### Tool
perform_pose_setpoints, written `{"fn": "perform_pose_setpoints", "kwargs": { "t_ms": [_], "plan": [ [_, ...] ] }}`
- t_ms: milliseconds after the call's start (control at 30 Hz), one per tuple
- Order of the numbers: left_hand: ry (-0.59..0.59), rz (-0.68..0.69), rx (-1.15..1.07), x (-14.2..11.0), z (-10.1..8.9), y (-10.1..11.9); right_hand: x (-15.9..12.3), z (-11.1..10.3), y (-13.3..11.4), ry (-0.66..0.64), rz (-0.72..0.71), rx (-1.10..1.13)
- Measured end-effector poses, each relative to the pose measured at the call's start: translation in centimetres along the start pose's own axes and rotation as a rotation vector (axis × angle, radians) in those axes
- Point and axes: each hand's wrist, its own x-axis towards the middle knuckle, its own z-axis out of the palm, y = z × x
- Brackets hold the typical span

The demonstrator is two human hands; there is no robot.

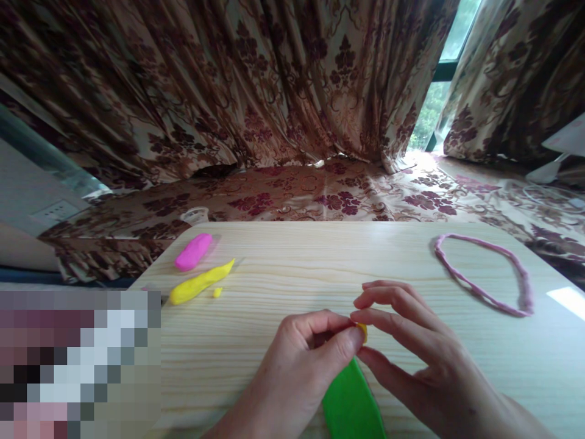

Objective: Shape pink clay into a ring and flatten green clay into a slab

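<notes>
My left hand [315, 347] pinches a small piece of yellow modelling clay [362, 332] between thumb and forefinger; most of the piece is hidden by the fingertips. My right hand [411, 347] is beside it with its fingers apart. Its forefinger and thumb tips come close to the yellow piece, and I cannot tell whether they touch it. Beneath both hands, a flattened strip of green modelling clay [351, 402] lies on the table, running out at the bottom of the view.
On the table [320, 256], a pink clay block [194, 252], a tapered yellow clay roll [201, 283] and a small yellow bit [217, 292] lie at left. A loop of mauve cord [491, 250] lies at right. Patterned curtains [274, 79] hang behind.
</notes>
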Motion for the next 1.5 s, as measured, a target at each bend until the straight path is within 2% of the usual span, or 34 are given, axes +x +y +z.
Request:
{"fn": "perform_pose_setpoints", "kwargs": {
  "t_ms": [233,500,667,967,1200,1333,1500],
  "plan": [
    [-0.057,-0.005,0.043,-0.23,-0.11,0.03,0.08,-0.86,-0.24,-0.006,0.205,0.088],
    [-0.046,-0.030,0.078,-0.07,0.16,0.30,0.36,-0.70,-0.29,0.006,0.255,0.138],
    [0.000,0.044,0.181,0.16,0.15,0.16,0.23,-0.67,-0.24,-0.014,0.256,0.133],
    [0.016,0.043,0.186,0.01,0.19,0.17,0.35,-0.89,-0.41,-0.037,0.355,0.225],
    [0.010,0.063,0.183,-0.15,-0.11,0.32,0.20,-0.55,0.09,0.000,0.294,0.171],
    [0.026,0.022,0.150,-0.36,-0.27,0.30,0.05,-0.75,0.38,0.046,0.151,0.033],
    [0.016,0.030,0.120,-0.46,-0.11,0.25,0.17,-1.00,0.12,0.002,-0.018,-0.093]
  ]
}}
